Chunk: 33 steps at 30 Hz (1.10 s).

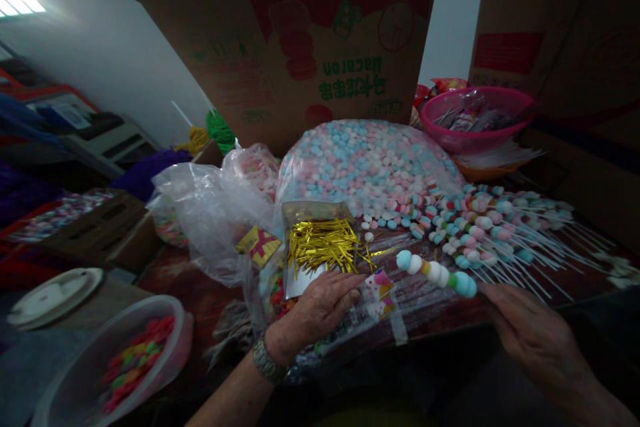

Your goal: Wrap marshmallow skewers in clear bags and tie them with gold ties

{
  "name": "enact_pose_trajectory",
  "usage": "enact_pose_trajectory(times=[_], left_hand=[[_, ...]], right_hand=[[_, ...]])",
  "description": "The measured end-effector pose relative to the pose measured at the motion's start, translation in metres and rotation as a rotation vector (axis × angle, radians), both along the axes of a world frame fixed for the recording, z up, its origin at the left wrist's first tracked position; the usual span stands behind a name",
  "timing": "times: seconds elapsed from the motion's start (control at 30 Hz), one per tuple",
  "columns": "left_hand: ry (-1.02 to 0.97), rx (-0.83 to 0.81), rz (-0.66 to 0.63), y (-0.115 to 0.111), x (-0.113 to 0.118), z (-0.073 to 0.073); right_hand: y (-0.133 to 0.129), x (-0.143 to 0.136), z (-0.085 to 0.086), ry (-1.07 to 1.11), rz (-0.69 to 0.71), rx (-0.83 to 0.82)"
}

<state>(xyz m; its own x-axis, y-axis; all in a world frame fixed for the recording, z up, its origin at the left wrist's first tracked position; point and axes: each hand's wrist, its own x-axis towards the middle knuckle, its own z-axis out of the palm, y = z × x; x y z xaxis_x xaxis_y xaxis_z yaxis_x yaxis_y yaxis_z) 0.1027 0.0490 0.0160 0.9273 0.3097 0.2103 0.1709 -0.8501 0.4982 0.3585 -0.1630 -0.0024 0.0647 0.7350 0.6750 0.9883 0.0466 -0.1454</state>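
Note:
My right hand is closed round the stick end of a marshmallow skewer, held tilted over the table. Blue and white marshmallows with smaller green and yellow pieces are threaded on it. The stick itself is hidden by my fingers. My left hand, wearing a metal watch, lies with fingers stretched out at the edge of a stack of clear printed plastic bags. Just beyond it stands a tray of gold twist ties.
A big clear bag of pastel marshmallows fills the table's back. Finished skewers lie piled at right, below a pink basket. At lower left is a white tub of colourful candies. Cardboard boxes stand behind.

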Motion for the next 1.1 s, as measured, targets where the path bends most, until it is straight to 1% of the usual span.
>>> enact_pose_trajectory(times=[0.13, 0.23, 0.33, 0.43, 0.5, 0.57, 0.63, 0.7, 0.8, 0.87, 0.93, 1.0, 1.1], left_hand=[[-0.019, -0.016, -0.008, -0.001, 0.002, 0.003], [0.002, -0.019, -0.018, 0.001, 0.002, 0.004], [0.047, 0.036, -0.029, 0.002, 0.004, 0.006], [0.100, 0.094, -0.085, 0.001, 0.011, 0.012], [0.135, 0.107, -0.139, -0.002, 0.017, 0.015], [0.155, 0.104, -0.172, -0.005, 0.023, 0.017], [0.163, 0.094, -0.178, -0.007, 0.027, 0.014], [0.167, 0.097, -0.164, -0.010, 0.030, 0.008], [0.167, 0.110, -0.157, -0.016, 0.033, -0.003], [0.173, 0.073, -0.171, -0.021, 0.036, -0.008], [0.189, -0.020, -0.171, -0.024, 0.038, -0.009], [0.213, -0.151, -0.176, -0.025, 0.041, -0.006], [0.274, -0.313, -0.234, -0.021, 0.045, 0.005]], right_hand=[[0.002, -0.003, 0.007, -0.025, 0.057, -0.019], [0.002, -0.002, 0.007, -0.052, 0.109, -0.039], [-0.001, 0.001, 0.006, -0.064, 0.151, -0.084], [-0.001, 0.001, 0.008, -0.037, 0.191, -0.141], [0.001, 0.000, 0.008, 0.007, 0.217, -0.192], [0.003, -0.001, 0.005, 0.060, 0.214, -0.231], [0.003, -0.002, 0.000, 0.108, 0.176, -0.232], [0.002, -0.004, -0.004, 0.163, 0.156, -0.229], [0.004, -0.010, -0.004, 0.224, 0.194, -0.289], [0.007, -0.014, -0.001, 0.189, 0.208, -0.315], [0.010, -0.015, 0.004, 0.113, 0.208, -0.343], [0.013, -0.013, 0.010, 0.041, 0.207, -0.390], [0.013, -0.006, 0.020, -0.063, 0.212, -0.422]])
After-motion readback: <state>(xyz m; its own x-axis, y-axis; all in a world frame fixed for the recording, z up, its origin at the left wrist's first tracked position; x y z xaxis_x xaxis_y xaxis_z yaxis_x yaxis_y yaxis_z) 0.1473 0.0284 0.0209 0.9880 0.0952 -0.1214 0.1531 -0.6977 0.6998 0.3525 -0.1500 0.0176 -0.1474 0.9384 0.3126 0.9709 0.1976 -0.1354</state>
